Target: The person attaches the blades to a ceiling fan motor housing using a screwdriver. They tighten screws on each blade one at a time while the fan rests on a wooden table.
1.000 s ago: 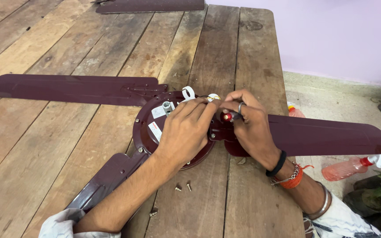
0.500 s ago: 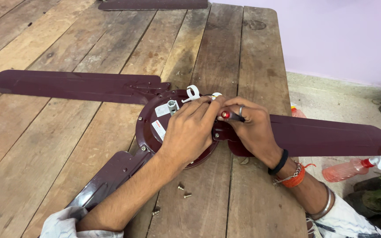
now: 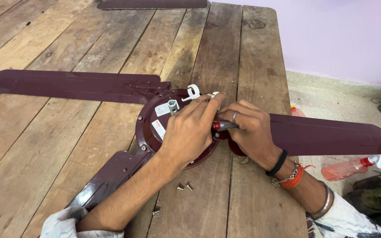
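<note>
fan motor: heavy, rigid; grip at hub, mid-table near right edge
blades: thin, bendy
left hand: pressed flat on hub
right hand: clamped on screwdriver

hands on fan hub | right grips screwdriver | screws loose

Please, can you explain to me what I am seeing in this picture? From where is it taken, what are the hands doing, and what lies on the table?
The camera sits on a person's head and looks down at their own two hands. On a plank table lies a dark red ceiling fan with three blades. The left hand rests on the fan's round middle. The right hand holds a screwdriver against it. Loose screws lie near the arms. Beside the table, on the floor, is a red spray bottle.
</note>
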